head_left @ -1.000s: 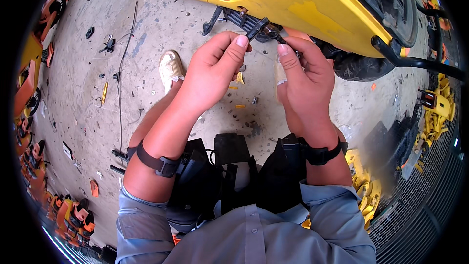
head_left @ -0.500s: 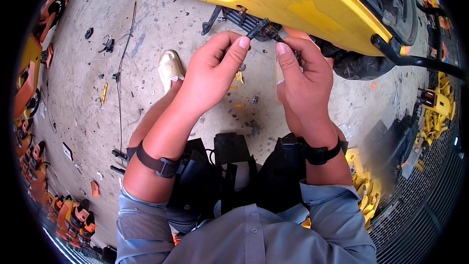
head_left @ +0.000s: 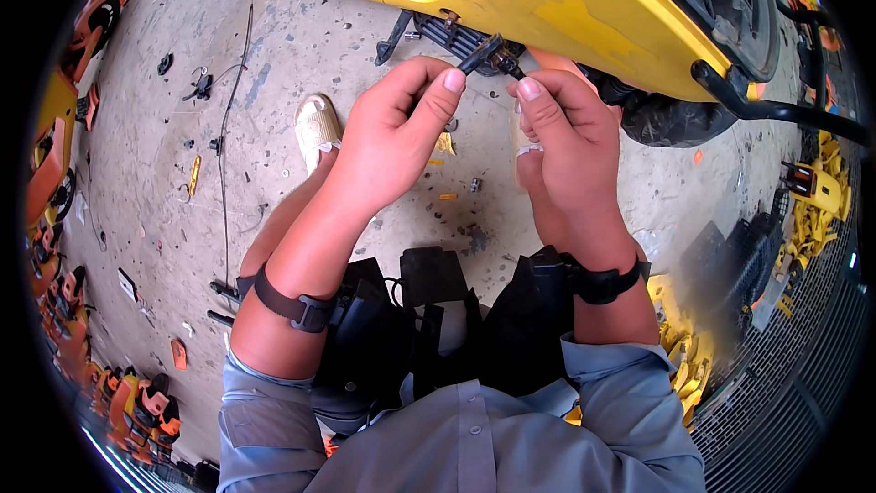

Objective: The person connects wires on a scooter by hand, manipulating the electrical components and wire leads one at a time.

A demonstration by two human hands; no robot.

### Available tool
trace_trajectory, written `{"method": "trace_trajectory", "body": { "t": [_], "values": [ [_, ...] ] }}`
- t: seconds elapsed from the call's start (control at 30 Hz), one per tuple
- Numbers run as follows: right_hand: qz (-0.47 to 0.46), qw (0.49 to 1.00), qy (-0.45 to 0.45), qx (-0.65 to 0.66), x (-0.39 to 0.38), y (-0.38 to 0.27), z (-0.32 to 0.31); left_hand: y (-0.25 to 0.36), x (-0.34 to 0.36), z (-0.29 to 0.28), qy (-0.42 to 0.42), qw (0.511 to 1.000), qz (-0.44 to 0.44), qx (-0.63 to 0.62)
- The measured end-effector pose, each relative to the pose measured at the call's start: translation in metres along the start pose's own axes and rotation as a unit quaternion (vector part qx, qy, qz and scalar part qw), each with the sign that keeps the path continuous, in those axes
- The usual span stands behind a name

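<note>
Between my hands, in front of the yellow and orange vehicle body [head_left: 538, 0], is a small dark part [head_left: 484, 53], with a slim black bar on its left and a lumpy middle. The thumb and curled fingers of my left hand [head_left: 392, 132] pinch the end of the bar. At the other side, my right hand [head_left: 577, 137] is closed, thumb against forefinger, on the part's thin dark end. I cannot make out its exact kind, and the fingers cover both ends. A black slatted piece [head_left: 447, 36] shows below the vehicle's edge, just behind the part.
A black bar [head_left: 776, 114] juts out at the right of the vehicle. A dark cable [head_left: 224, 164] runs over the concrete floor on the left. Small loose pieces lie about, among them a yellow stick [head_left: 194, 175]. Yellow parts [head_left: 689, 347] are heaped on the right.
My right hand has tilted a little and drawn slightly down, so more of the dark part's right end shows. My left hand has hardly moved.
</note>
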State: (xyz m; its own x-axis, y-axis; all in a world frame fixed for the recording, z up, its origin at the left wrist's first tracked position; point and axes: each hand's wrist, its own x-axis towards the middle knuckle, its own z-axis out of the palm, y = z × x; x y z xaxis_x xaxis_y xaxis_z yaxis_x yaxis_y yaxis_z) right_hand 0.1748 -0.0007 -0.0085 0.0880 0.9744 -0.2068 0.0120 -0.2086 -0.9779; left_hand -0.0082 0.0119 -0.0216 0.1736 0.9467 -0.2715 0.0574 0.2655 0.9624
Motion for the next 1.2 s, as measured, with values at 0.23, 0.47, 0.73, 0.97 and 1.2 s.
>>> {"method": "trace_trajectory", "body": {
  "t": [0.23,0.47,0.73,0.97,1.2],
  "values": [
    [0.065,0.993,-0.082,0.056,0.005,-0.004,-0.008,-0.001,0.0,-0.001,-0.003,1.0,0.019,0.013],
    [0.147,0.975,-0.111,0.12,0.008,-0.005,-0.014,-0.003,0.0,-0.002,-0.007,0.999,0.03,0.009],
    [0.06,0.994,-0.053,0.076,0.005,0.0,0.003,-0.009,0.002,0.003,0.042,0.998,0.032,0.044],
    [0.052,0.996,-0.063,0.03,0.003,0.002,0.002,-0.007,0.002,0.002,0.037,0.999,0.012,0.035],
    [0.032,0.996,-0.071,0.039,0.004,0.005,-0.001,-0.012,0.002,0.003,0.036,0.998,0.035,0.034]
  ]
}}
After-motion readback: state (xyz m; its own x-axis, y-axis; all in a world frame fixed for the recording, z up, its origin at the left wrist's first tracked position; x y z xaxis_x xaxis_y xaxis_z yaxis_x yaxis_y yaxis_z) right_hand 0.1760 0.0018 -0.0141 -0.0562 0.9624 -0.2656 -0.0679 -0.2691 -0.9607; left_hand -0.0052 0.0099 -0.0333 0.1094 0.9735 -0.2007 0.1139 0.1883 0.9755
